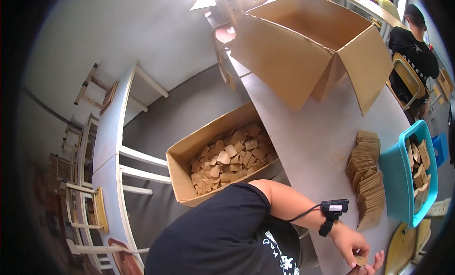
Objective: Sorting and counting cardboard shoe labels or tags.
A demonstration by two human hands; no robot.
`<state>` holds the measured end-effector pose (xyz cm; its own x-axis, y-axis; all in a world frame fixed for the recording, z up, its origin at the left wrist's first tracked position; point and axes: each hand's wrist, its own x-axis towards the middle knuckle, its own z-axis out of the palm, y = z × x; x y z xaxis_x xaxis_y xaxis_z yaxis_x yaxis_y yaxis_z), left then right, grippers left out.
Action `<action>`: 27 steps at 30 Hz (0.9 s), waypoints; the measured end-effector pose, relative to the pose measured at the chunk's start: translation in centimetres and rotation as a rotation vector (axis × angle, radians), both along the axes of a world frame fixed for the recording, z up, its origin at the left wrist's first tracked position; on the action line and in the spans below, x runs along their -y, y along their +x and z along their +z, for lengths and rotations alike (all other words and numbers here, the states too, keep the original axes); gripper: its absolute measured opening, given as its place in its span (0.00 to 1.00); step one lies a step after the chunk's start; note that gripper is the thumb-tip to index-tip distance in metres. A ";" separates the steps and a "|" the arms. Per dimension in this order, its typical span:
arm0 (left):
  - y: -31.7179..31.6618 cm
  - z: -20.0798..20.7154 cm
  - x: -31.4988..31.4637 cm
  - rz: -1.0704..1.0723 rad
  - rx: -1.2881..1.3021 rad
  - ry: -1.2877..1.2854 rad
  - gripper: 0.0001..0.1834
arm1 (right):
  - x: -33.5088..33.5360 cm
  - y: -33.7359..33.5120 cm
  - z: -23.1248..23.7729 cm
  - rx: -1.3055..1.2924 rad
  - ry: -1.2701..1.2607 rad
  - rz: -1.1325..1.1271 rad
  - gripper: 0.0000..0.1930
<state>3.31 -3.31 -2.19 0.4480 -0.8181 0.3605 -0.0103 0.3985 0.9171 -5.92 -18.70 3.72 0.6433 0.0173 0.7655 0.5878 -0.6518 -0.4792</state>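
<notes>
Your left hand [349, 242], wearing a black wrist device [335, 207], pinches a small brown kraft-paper piece [360, 260] between thumb and fingers, near the table's lower end. Your right hand [377, 261] is just beside it, partly cut off by the lower edge, so you cannot tell its grip. Beyond them, a long row of similar kraft pieces [367, 178] lies overlapping on the white table [294, 128], between two tan rings [339, 156] and a turquoise bin [394, 185] holding more. Farther out stands an open cardboard box [279, 57]; left of the table, a cardboard carton [208, 136] holds a loose heap.
</notes>
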 end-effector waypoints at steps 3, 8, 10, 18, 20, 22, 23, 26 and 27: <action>0.2 0.2 -0.4 -0.050 -0.062 0.016 0.35 | 0.6 0.5 0.2 -0.070 -0.004 0.053 0.16; 0.2 0.6 -1.2 -0.002 0.121 0.012 0.34 | 2.2 1.4 0.9 -0.231 -0.036 0.209 0.18; 0.2 0.6 -0.9 0.015 0.109 0.015 0.33 | 2.2 2.4 2.0 -0.191 -0.137 0.331 0.15; 1.5 2.4 -2.5 -0.223 -0.042 0.053 0.33 | 5.0 3.7 0.1 -0.297 -0.157 0.457 0.10; 1.3 2.7 -3.1 -0.276 -0.123 0.123 0.33 | 4.1 4.2 -0.9 -0.384 0.074 0.567 0.11; 1.7 2.8 -3.6 -0.304 -0.076 0.223 0.30 | 3.6 4.9 -1.4 -0.359 0.128 0.658 0.11; 1.8 3.0 -3.6 -0.334 -0.093 0.210 0.28 | 3.3 4.8 -1.3 -0.392 0.181 0.684 0.11; 2.0 3.8 -3.4 -0.319 -0.161 0.222 0.23 | 3.4 4.5 -2.2 -0.405 0.280 0.766 0.15; 2.0 4.1 -3.3 -0.232 -0.214 0.243 0.21 | 2.3 4.0 -2.2 -0.491 0.574 0.766 0.21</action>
<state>5.30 -0.02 1.87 0.2852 -0.9564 0.0627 0.2563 0.1391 0.9565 -1.92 -20.96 1.50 0.8531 0.2673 0.4482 0.4038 0.2058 -0.8914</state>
